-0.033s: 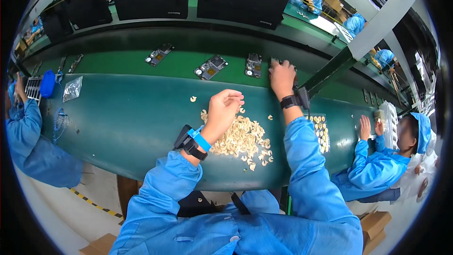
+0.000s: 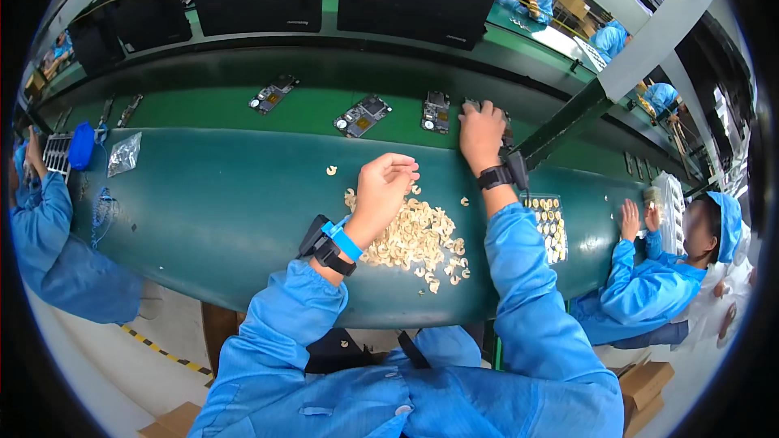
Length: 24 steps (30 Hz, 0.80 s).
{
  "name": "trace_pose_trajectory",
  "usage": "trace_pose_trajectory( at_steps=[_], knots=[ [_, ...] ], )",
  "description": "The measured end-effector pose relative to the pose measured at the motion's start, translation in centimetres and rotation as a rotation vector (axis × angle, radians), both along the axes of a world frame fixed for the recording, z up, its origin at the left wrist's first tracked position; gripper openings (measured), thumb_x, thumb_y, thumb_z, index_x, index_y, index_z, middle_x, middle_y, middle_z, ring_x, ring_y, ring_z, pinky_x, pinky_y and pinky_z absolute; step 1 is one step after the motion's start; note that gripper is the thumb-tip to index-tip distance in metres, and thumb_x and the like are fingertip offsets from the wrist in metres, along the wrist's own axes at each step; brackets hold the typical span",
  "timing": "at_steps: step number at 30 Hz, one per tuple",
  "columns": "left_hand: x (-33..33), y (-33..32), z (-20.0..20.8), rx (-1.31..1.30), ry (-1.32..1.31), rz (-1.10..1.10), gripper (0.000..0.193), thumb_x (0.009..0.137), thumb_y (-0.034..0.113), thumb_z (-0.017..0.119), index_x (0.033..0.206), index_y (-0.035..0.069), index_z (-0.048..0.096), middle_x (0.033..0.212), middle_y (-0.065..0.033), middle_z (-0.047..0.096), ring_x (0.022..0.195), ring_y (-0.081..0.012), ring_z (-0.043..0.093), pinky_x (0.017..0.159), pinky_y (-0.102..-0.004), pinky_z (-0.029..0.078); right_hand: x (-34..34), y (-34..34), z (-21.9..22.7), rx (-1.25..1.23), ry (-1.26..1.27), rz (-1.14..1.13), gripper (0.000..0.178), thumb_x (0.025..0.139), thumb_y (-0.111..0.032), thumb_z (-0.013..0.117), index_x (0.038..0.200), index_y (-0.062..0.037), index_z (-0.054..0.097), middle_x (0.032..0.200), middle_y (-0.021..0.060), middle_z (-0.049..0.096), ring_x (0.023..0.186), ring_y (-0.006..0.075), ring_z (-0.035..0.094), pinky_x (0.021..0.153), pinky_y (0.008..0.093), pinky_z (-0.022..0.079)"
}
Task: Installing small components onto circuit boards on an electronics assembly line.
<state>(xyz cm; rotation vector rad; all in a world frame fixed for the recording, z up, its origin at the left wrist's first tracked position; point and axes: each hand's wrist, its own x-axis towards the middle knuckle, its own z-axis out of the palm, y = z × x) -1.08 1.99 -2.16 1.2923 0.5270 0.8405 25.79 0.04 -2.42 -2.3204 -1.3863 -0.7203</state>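
Observation:
My left hand hovers at the far left side of a pile of small cream C-shaped pieces on the green bench. Its fingertips are pinched together, and whatever they hold is hidden. Reaching to the far strip, my right hand has its fingers closed over a dark circuit board, which it mostly covers. Just left of that hand lies another circuit board with a round silver part. Two more, a larger circuit board and a tilted circuit board, lie further left.
A clear tray of round parts lies right of my right forearm. A green slanted post stands close to my right wrist. Co-workers sit at both sides. Leftward are a plastic bag and a blue object. Black panels stand behind.
My right hand has shifted slightly left over the circuit board. My left hand stays pinched beside the pile.

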Motion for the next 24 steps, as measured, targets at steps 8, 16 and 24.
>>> trace_pose_trajectory(
  at_steps=[8,16,24],
  knots=[
    [-0.2,-0.4,0.6,0.010,0.006,-0.023,0.017,0.101,0.003,0.059,0.114,-0.006,0.066,0.108,-0.0155,0.073,0.096,-0.0211,0.074,0.079,-0.0291,0.059,-6.5,3.3,-0.5,0.110,0.259,-0.002,0.046,0.085,-0.023,0.079,0.124,-0.0063,0.063,0.107,0.0216,0.068,0.104,0.0401,0.063,0.088,0.0504,0.048],
    [-0.1,-0.4,1.6,-0.064,-0.024,-0.046,0.030,0.106,0.012,0.057,0.126,-0.010,0.060,0.113,-0.0208,0.071,0.099,-0.0266,0.074,0.083,-0.0334,0.062,-10.5,-1.3,2.9,0.701,1.008,0.343,0.041,0.085,0.003,0.073,0.124,-0.0016,0.060,0.107,0.0177,0.066,0.094,0.0252,0.066,0.082,0.0377,0.052],
    [0.9,-2.2,1.7,-0.002,-0.136,-0.111,0.022,0.104,0.004,0.058,0.122,-0.007,0.061,0.114,-0.0133,0.072,0.098,-0.0184,0.072,0.086,-0.0327,0.063,-14.8,-8.9,1.9,0.752,1.267,0.481,0.033,0.095,-0.007,0.070,0.125,0.0010,0.059,0.102,0.0092,0.071,0.087,0.0145,0.066,0.074,0.0295,0.055]
  ],
)
